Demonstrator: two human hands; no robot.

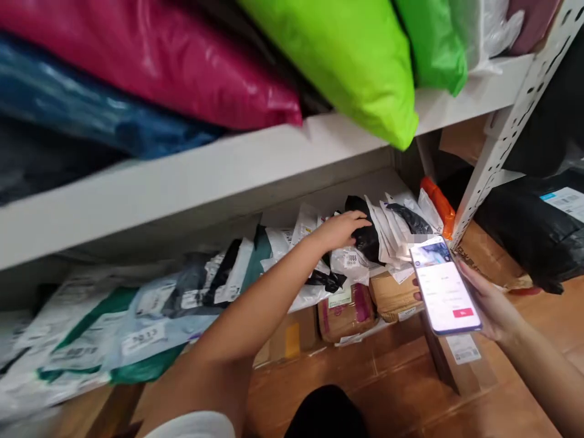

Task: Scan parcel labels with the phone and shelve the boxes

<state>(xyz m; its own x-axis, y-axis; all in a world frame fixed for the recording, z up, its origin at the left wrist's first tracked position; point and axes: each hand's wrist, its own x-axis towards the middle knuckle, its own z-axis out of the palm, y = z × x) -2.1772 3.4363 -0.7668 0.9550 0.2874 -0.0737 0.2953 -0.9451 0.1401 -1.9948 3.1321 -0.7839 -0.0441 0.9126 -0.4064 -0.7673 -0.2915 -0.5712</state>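
Black parcel point(368, 244), one: standing on the lower shelf point(367, 182); your left hand point(345, 230) is touching it, fingers slightly spread. Phone point(446, 289), one, lit: your right hand point(487, 301) is holding it, fingers clasping its edges.

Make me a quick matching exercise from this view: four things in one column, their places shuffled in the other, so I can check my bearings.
Things:
1. Smartphone
2. Left hand
3. Lime-green mailer
4. Orange package

Places:
A. Jutting over the upper shelf's edge
B. At a black plastic package
C. Next to the perforated white upright
D. In the right hand

Pairs: 1-D, 2-B, 3-A, 4-C
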